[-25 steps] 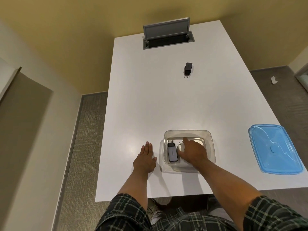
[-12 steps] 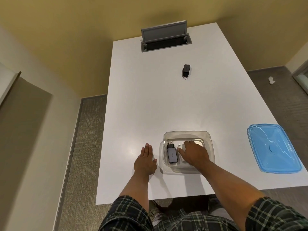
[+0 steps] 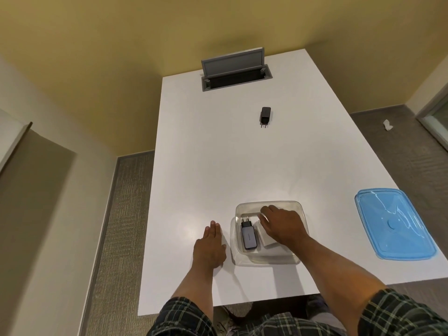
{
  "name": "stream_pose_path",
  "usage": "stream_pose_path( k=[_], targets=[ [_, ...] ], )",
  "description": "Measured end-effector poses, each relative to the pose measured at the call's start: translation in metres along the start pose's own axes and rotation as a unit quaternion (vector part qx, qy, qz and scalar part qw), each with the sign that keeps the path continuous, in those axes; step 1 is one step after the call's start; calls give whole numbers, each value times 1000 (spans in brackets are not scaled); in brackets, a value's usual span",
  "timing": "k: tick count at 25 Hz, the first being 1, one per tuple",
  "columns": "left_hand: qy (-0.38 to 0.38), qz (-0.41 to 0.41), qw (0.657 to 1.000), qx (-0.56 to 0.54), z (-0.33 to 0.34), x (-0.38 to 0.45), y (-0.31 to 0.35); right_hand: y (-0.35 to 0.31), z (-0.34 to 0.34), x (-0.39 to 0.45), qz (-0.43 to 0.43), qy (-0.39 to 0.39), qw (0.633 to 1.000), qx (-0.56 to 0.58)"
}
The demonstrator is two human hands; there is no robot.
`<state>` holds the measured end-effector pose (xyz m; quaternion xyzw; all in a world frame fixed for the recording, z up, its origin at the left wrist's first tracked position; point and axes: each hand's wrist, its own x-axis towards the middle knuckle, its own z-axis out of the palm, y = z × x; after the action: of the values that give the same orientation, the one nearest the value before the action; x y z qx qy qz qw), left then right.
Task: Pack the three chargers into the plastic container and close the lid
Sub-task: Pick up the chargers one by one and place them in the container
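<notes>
Two chargers lie in the clear container (image 3: pixel 270 259): the grey charger (image 3: pixel 248 236) and a white charger (image 3: pixel 265 236) under my right hand (image 3: pixel 283 226), whose fingers lie loosely spread on it. My left hand (image 3: pixel 210 248) rests flat on the bench (image 3: pixel 218 166), fingers together. The black charger (image 3: pixel 265 114) sits far up the bench and the blue lid (image 3: pixel 394 224) off to the right, both still to do.

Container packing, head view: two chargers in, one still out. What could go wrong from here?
1. The black charger lies far up the table; the long reach could drag a sleeve across the open container.
2. The gray charger and white charger fill the left side, and the third may ride high and block the blue lid.
3. The right hand could shift the white charger as it lifts.
</notes>
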<state>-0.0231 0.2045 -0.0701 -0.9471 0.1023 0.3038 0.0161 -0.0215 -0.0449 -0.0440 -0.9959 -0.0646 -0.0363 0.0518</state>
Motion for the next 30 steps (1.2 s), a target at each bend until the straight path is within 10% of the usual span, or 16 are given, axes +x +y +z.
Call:
stream_pose_path(
  k=[9,30],
  targets=[
    [116,45,992,33,-38,20,-3,31,-33,64,-31,78,995,-44],
    [155,111,981,18,-131,172,30,104,-14,249,102,-79,992,-16]
  ],
)
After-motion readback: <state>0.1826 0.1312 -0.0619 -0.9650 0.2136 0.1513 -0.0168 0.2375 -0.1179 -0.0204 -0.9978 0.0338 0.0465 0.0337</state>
